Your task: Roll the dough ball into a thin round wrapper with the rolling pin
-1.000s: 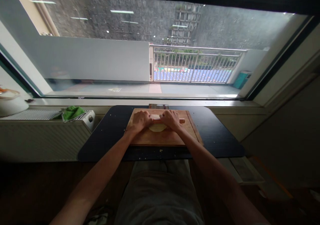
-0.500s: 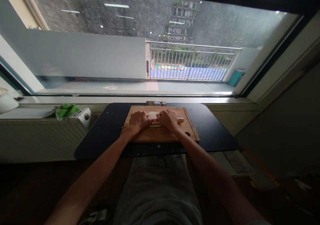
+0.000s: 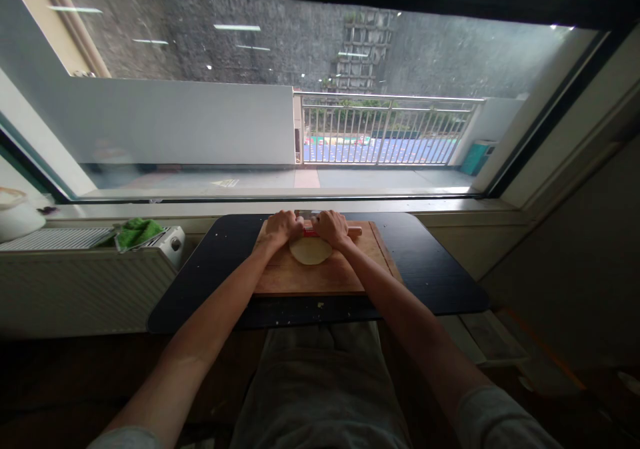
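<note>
Hands point(image 3: 283, 224) point(image 3: 331, 228) gripping rolling pin point(image 3: 310, 232) — flat dough point(image 3: 311, 252), board point(image 3: 300, 284)

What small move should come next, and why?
Perhaps draw the rolling pin nearer: the left hand and right hand hold it toward the far side of the dough, whose near part lies uncovered.
</note>
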Demonstrator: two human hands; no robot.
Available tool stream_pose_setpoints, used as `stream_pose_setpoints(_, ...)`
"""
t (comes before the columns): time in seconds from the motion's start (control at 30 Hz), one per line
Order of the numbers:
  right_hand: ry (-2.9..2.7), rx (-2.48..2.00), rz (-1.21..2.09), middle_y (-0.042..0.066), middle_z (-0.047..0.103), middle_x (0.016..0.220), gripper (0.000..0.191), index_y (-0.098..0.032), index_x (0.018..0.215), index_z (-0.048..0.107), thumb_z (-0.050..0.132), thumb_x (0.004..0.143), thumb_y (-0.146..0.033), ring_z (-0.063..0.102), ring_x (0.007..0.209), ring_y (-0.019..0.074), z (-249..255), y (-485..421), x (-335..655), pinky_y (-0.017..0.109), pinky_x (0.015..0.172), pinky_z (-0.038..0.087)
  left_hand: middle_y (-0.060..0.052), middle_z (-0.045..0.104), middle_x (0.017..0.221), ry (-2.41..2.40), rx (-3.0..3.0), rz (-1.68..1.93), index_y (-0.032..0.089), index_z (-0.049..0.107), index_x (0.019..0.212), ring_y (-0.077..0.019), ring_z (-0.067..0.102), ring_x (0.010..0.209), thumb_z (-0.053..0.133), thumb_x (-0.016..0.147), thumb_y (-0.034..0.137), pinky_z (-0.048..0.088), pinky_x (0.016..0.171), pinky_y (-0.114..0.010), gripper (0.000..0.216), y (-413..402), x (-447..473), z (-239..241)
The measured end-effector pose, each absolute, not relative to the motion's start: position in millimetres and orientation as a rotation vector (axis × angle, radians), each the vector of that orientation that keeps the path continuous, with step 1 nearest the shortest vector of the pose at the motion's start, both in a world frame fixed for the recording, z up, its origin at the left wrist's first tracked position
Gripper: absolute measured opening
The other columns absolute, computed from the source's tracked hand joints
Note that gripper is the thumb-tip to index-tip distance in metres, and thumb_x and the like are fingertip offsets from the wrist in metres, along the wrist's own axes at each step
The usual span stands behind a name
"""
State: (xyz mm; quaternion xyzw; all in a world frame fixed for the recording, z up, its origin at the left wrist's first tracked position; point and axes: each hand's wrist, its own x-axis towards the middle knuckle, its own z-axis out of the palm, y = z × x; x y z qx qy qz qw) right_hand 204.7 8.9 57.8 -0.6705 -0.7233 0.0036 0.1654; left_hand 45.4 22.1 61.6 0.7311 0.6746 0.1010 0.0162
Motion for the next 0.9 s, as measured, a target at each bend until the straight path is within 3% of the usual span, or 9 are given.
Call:
stream_pose_setpoints(0.13,-2.09,-1.929,0.078,0.019,0.082,0.103,0.037,-0.014,0.102,0.084,0.058,0.101,-0.041,0.077,0.089,0.0245,62.6,13.4,204.6,0.027,0.073,0.046,-0.024,0.079,0.119,2.045,2.29,0.248,0.01,0.079,0.121,-0.0348,0.076,0.111,0.044,0.101,0.045,0.056,0.094,-0.037,0.054,30.4,47.2,61.9)
stream_pose_setpoints(0.3,-2.087,-1.91,-0.045,0.018,0.082,0.103,0.034,-0.015,0.098,0.084,0.059,0.102,-0.038,0.077,0.091,0.0236,54.3,1.7,203.4,0.027,0.076,0.046,-0.026,0.08,0.112,2.002,2.377,0.253,0.006,0.081,0.112,-0.0352,0.076,0.103,0.045,0.105,0.046,0.054,0.089,-0.037,0.054,11.9,43.8,59.5)
stream_pose_setpoints(0.7,-2.172,-1.791,-0.111,0.015,0.083,0.1,0.04,-0.018,0.097,0.086,0.052,0.106,-0.038,0.076,0.091,0.0254,42.4,-63.2,206.6,0.03,0.081,0.046,-0.022,0.081,0.106,1.969,2.497,0.215,0.014,0.086,0.104,-0.034,0.078,0.099,0.038,0.102,0.055,0.055,0.085,-0.037,0.062,-48.6,41.2,52.6)
stream_pose_setpoints(0.9,-2.173,-1.867,-0.152,0.017,0.083,0.1,0.043,-0.018,0.095,0.086,0.049,0.107,-0.037,0.076,0.092,0.026,48.3,-57.8,234.8,0.03,0.08,0.045,-0.021,0.081,0.109,1.987,2.473,0.194,0.014,0.086,0.106,-0.0326,0.078,0.102,0.038,0.102,0.044,0.055,0.089,-0.038,0.057,-49.5,39.0,54.8)
